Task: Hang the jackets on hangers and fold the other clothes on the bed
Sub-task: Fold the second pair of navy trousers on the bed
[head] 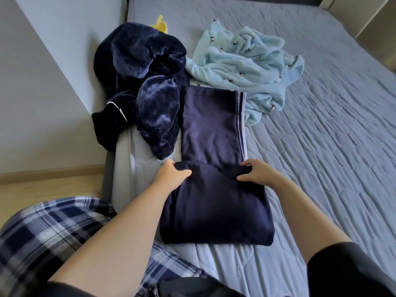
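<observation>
Navy trousers (211, 133) with pale side stripes lie lengthwise on the bed (321, 146), their near end doubled over into a thick fold. My left hand (171, 173) grips the left end of that folded edge, thumb on top. My right hand (256, 171) grips the right end of the same edge. A crumpled dark blue fleece garment (141, 82) lies at the bed's left edge, partly hanging over it. A rumpled light blue fleece garment (250, 65) with small dark prints lies beyond the trousers.
A yellow item (160, 24) peeks out behind the dark fleece. A grey wall (42, 82) and wood floor (42, 185) lie left of the bed. My plaid-clad leg (53, 228) is at the lower left.
</observation>
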`<state>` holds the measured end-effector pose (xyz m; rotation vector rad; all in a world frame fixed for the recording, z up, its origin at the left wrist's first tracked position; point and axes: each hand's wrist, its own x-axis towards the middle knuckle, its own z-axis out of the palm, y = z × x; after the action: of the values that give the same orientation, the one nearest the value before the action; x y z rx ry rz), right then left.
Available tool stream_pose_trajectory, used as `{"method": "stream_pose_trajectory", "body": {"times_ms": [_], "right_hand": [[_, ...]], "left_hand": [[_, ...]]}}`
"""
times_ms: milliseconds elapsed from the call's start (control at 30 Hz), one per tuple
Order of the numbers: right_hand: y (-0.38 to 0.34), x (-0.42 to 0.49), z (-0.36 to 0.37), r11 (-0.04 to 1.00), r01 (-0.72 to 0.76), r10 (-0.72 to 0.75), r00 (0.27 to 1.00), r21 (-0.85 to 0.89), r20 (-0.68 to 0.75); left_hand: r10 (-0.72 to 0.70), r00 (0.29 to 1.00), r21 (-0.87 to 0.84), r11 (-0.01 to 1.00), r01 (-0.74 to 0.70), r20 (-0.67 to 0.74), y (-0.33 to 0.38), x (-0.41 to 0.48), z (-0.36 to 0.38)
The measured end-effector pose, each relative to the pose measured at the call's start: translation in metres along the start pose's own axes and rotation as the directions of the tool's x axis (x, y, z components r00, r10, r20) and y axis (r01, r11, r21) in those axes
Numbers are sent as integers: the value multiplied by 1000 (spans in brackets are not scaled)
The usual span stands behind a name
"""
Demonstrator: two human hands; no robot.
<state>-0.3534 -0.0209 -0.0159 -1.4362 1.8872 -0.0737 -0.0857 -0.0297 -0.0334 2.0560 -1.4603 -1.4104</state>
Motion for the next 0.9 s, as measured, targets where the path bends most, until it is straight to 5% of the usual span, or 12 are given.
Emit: {"method": "stream_pose_trajectory", "body": {"times_ms": [100, 167, 233, 333, 400, 467, 567, 700, 800, 900], "right_hand": [[-7, 0, -6, 988, 71, -73, 997, -140, -6], [-10, 1, -8, 985, 135, -153, 972, -110, -177], [-12, 2, -7, 982, 131, -167, 938, -134, -305], [-16, 2, 2, 841, 38, -189, 955, -540, -227], [-23, -2, 18, 782, 134, -388, 869, -608, -307], [-25, -4, 37, 759, 282, -535, 784, -587, -315], [-13, 4, 58, 757, 285, -408, 909, -587, -84], [-10, 21, 58, 806, 215, -331, 936, -552, -120], [-21, 26, 47, 844, 218, -318, 939, -490, -130], [-33, 28, 20, 906, 229, -259, 965, -356, -38]], "left_hand": [[91, 995, 35, 995, -90, -28, 4, 0, -11], [171, 967, 56, 985, -164, -186, 11, -5, -15], [319, 879, 268, 935, -231, -356, 14, -12, -16], [695, 652, 602, 670, -434, -303, 17, -19, -6], [831, 534, 661, 489, -570, -155, 20, -21, 5], [760, 646, 720, 412, -558, 66, 13, -19, 19], [467, 851, 766, 446, -462, 242, -12, -6, 29], [467, 858, 762, 470, -445, 212, -22, 1, 28], [530, 848, 602, 675, -426, 4, -22, 3, 26], [344, 934, 60, 939, -340, -94, -9, 8, 6]]}}
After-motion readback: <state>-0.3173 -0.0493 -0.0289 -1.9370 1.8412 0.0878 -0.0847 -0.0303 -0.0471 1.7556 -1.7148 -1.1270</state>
